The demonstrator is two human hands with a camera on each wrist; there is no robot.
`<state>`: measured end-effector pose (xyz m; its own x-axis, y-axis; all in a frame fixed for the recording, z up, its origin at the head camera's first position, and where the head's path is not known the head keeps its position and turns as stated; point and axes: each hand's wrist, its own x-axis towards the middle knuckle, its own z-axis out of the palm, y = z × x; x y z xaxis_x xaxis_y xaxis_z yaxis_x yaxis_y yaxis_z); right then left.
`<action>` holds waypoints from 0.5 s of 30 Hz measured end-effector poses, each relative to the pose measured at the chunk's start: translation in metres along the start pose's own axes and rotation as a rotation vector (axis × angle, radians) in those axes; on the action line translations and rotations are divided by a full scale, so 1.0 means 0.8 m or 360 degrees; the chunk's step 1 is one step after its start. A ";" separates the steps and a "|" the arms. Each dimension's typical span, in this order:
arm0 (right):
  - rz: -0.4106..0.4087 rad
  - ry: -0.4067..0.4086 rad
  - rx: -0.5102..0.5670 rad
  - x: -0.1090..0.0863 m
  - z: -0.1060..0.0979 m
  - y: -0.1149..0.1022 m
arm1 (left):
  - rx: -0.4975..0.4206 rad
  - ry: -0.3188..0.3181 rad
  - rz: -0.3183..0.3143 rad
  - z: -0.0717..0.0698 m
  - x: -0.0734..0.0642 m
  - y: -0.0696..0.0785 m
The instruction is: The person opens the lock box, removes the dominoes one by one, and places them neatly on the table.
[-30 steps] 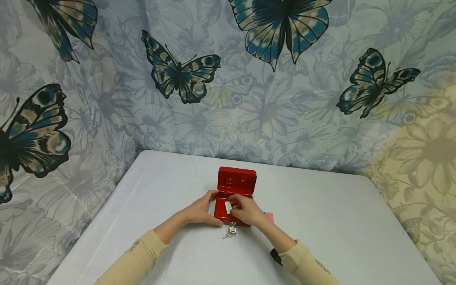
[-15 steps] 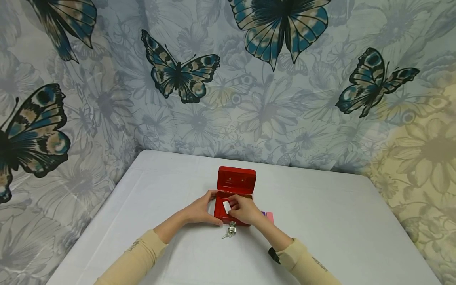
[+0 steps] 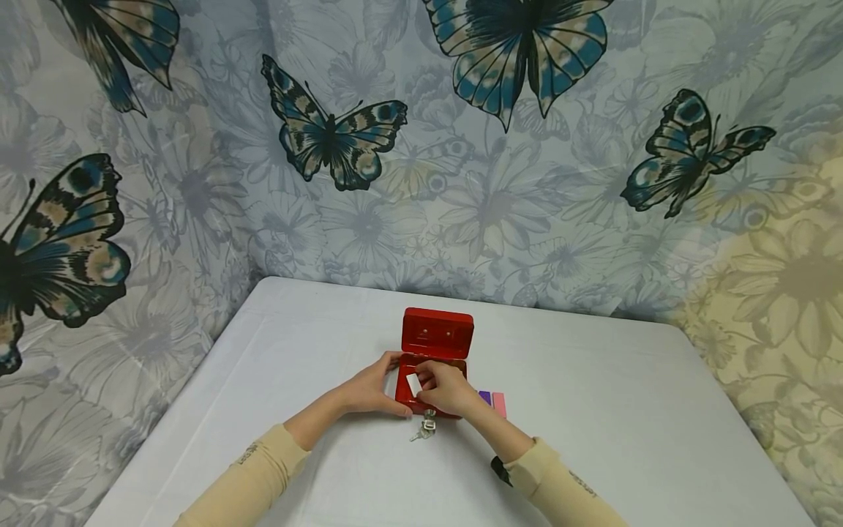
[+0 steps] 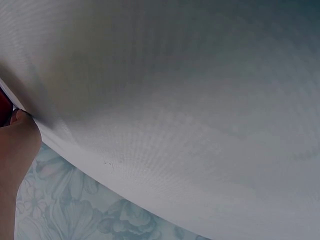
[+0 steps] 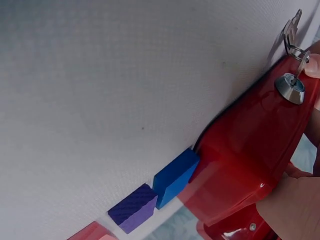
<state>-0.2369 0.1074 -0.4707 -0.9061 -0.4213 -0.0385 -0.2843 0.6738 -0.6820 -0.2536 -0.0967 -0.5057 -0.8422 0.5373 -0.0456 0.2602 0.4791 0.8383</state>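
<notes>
A small red cash box (image 3: 405, 391) stands on the table with its lid (image 3: 437, 333) raised. My left hand (image 3: 367, 386) holds the box's left side, thumb at the front corner and fingers at the back corner. Inside the box, my right hand (image 3: 448, 386) pinches a small white rectangular piece (image 3: 413, 384), tilted, near the left part of the box. A lock (image 5: 290, 88) on the front wall has a key in it, with a second key (image 5: 292, 30) hanging from the ring. The right hand hides much of the box's inside.
A blue block (image 5: 176, 175), a purple block (image 5: 133, 208) and a pink block (image 3: 499, 404) lie in a row right of the box. The white table (image 3: 626, 417) ends at a butterfly-patterned backdrop (image 3: 500, 205). A black strap (image 3: 500, 470) shows at the right cuff.
My right hand has shifted slightly left inside the box, carrying the white piece with it. More of the purple block shows. My left hand and the box have stayed put.
</notes>
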 end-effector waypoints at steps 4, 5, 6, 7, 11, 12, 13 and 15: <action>-0.0007 -0.0003 -0.0014 0.001 0.002 -0.002 | 0.0007 -0.0004 0.0001 0.000 0.000 0.000; -0.0007 -0.0005 -0.0018 0.002 0.003 -0.002 | 0.0009 -0.0004 0.0003 0.000 0.000 0.000; -0.0010 -0.0005 -0.0017 0.002 0.003 -0.001 | 0.0010 -0.0005 0.0004 0.000 0.000 0.000; -0.0010 -0.0007 -0.0021 0.003 0.004 -0.001 | 0.0009 -0.0005 0.0007 0.000 0.000 -0.001; -0.0029 -0.0009 -0.0030 0.005 0.005 0.000 | 0.0005 -0.0006 0.0008 0.000 0.000 -0.001; -0.0034 -0.0008 -0.0034 0.006 0.006 0.000 | 0.0001 -0.0005 0.0008 0.000 0.000 -0.001; -0.0038 -0.0008 -0.0036 0.007 0.006 0.000 | -0.0003 -0.0004 0.0010 0.000 0.000 -0.001; -0.0055 -0.0004 -0.0045 0.008 0.006 0.000 | -0.0008 -0.0001 0.0009 0.000 0.000 -0.001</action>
<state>-0.2411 0.1015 -0.4743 -0.8948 -0.4462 -0.0174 -0.3242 0.6759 -0.6618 -0.2536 -0.0972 -0.5059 -0.8403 0.5405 -0.0410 0.2630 0.4726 0.8412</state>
